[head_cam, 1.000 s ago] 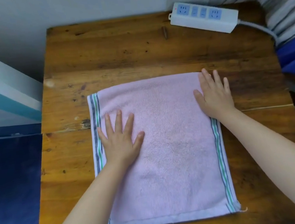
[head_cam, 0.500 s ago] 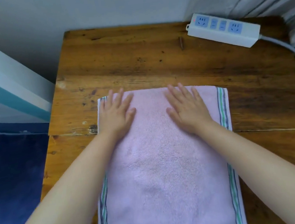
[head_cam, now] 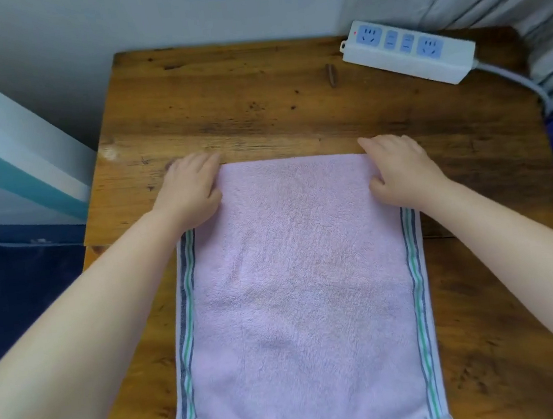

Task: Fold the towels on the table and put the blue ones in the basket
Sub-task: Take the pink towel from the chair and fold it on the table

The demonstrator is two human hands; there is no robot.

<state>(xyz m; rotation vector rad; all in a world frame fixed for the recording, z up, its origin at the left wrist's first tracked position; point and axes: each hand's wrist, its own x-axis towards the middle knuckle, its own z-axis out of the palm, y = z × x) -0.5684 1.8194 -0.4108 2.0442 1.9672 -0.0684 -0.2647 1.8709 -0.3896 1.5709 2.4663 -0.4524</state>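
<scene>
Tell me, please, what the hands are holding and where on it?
Both hands, left and right, grip the pink towel at its two far corners.

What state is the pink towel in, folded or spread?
Lying flat on the table; the pink towel cannot be told as folded or single layer. Left hand and right hand sit at its far corners.

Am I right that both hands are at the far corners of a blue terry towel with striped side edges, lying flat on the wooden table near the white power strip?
Not quite: the terry towel is pink, not blue, as the head view shows. The rest holds: the left hand and right hand are at its far corners, its side edges are striped, and it lies flat on the wooden table near the white power strip.
</scene>
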